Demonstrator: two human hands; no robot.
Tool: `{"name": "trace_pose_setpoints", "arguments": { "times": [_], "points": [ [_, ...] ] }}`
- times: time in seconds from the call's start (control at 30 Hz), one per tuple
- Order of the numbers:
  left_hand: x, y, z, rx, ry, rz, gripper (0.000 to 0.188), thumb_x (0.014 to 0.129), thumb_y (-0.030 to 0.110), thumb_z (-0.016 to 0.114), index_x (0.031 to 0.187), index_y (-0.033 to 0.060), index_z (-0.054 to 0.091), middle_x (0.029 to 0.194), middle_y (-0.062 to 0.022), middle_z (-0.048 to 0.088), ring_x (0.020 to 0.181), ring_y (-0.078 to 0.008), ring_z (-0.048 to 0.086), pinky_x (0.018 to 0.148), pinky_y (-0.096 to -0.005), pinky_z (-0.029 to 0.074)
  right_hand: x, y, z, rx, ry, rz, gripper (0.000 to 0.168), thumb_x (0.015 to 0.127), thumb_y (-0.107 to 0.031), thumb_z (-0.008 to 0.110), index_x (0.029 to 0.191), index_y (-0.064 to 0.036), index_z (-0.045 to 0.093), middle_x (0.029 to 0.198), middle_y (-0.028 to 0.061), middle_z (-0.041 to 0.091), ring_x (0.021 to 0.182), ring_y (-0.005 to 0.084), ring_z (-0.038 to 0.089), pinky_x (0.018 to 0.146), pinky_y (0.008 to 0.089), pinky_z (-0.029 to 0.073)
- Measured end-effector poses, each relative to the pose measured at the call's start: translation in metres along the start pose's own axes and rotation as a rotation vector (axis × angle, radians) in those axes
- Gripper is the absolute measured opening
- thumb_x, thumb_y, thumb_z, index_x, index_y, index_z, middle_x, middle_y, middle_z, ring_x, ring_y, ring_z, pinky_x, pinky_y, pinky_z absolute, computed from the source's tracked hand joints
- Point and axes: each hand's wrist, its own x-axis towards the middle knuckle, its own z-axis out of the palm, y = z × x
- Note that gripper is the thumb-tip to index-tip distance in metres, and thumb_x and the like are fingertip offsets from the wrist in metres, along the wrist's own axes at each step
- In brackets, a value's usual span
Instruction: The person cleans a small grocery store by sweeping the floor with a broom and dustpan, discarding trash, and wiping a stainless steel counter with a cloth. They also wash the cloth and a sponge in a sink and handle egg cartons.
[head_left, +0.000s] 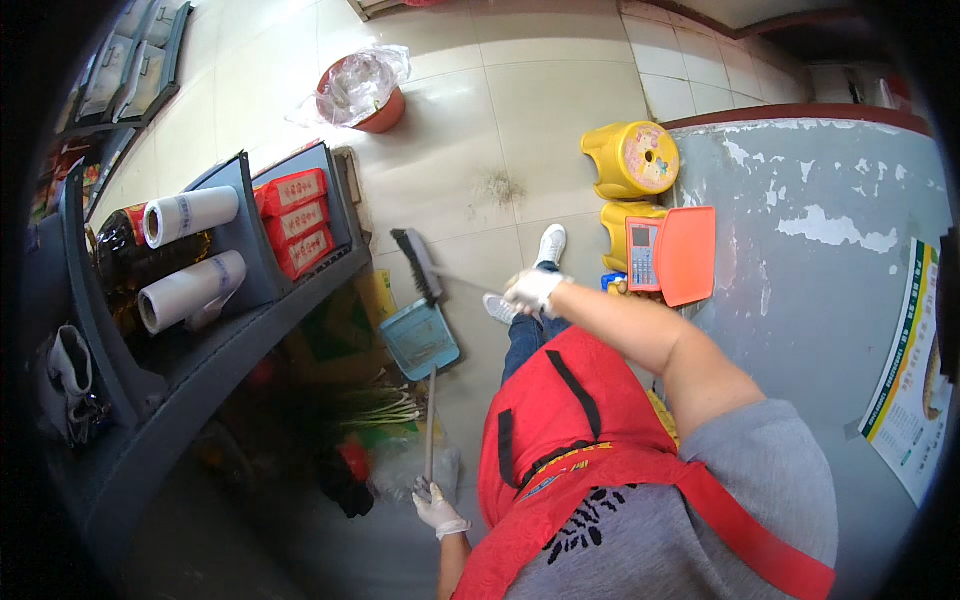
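Observation:
My right hand (535, 291), in a thin white glove, is closed around the handle of a broom. The broom head (418, 264), with dark bristles, is at the upper edge of a light-blue dustpan (421, 339); whether they touch is unclear. Low in the view, my left hand (439, 511), also gloved, grips the dustpan's long grey handle (430, 427). The pan tilts over the tiled floor (480, 172), left of my white shoes (552, 244). Dark marks (499, 187) lie on the tiles above the broom. Small bits show in the pan.
Left stands a grey shelf (262, 330) with plastic rolls (191, 214) and red packets (300, 225). Green onions (382, 409) lie beneath it. A lined red bin (371, 105) stands further off. Yellow stools (630, 161) and a red scale (684, 255) are by the right wall.

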Motion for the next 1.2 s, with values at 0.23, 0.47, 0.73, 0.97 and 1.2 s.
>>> {"name": "trace_pose_setpoints", "arguments": {
  "times": [0.23,0.47,0.73,0.97,1.2],
  "points": [
    [-0.012,-0.007,0.002,0.044,-0.024,0.043,0.040,0.090,-0.006,0.054,0.129,-0.0072,0.045,0.130,-0.0164,0.055,0.119,-0.0222,0.053,0.101,-0.0335,0.041,-0.090,-0.045,-0.123,-0.074,0.258,-0.056,0.004,0.085,-0.010,0.060,0.089,-0.009,0.062,0.057,-0.0004,0.054,0.043,0.0078,0.048,0.037,0.0254,0.038],
    [-0.026,0.030,0.025,0.233,-0.047,0.148,0.038,0.089,-0.009,0.054,0.126,-0.0077,0.047,0.129,-0.0167,0.055,0.118,-0.0220,0.054,0.101,-0.0337,0.041,-0.157,-0.064,-0.167,-0.157,0.378,-0.049,0.036,0.087,-0.005,0.060,0.122,-0.002,0.055,0.068,0.0045,0.059,0.049,0.0097,0.051,0.042,0.0236,0.041],
    [-0.015,0.030,0.034,-0.012,0.042,0.087,0.044,0.091,-0.006,0.054,0.131,-0.0092,0.038,0.133,-0.0166,0.052,0.121,-0.0222,0.051,0.100,-0.0316,0.042,-0.188,-0.014,-0.144,-0.231,0.164,-0.025,0.053,0.080,-0.006,0.061,0.132,-0.003,0.052,0.066,0.0030,0.059,0.047,0.0091,0.050,0.039,0.0240,0.038],
    [-0.030,0.068,0.047,0.055,0.052,0.086,0.043,0.091,-0.003,0.055,0.132,-0.0070,0.043,0.134,-0.0169,0.051,0.122,-0.0238,0.050,0.103,-0.0337,0.039,-0.120,-0.026,-0.181,-0.448,0.278,-0.055,0.009,0.074,-0.004,0.062,0.082,-0.005,0.064,0.057,0.0032,0.055,0.046,0.0133,0.053,0.038,0.0301,0.040],
    [-0.072,0.128,0.083,-0.093,0.027,0.006,0.014,0.095,0.013,0.057,0.107,0.0070,0.060,0.087,-0.0048,0.060,0.071,-0.0177,0.055,0.067,-0.0334,0.050,-0.101,-0.023,-0.285,-0.653,0.064,-0.230,0.012,0.079,-0.017,0.063,0.082,-0.006,0.067,0.066,0.0097,0.065,0.052,0.0203,0.061,0.043,0.0379,0.049]
  ]
}}
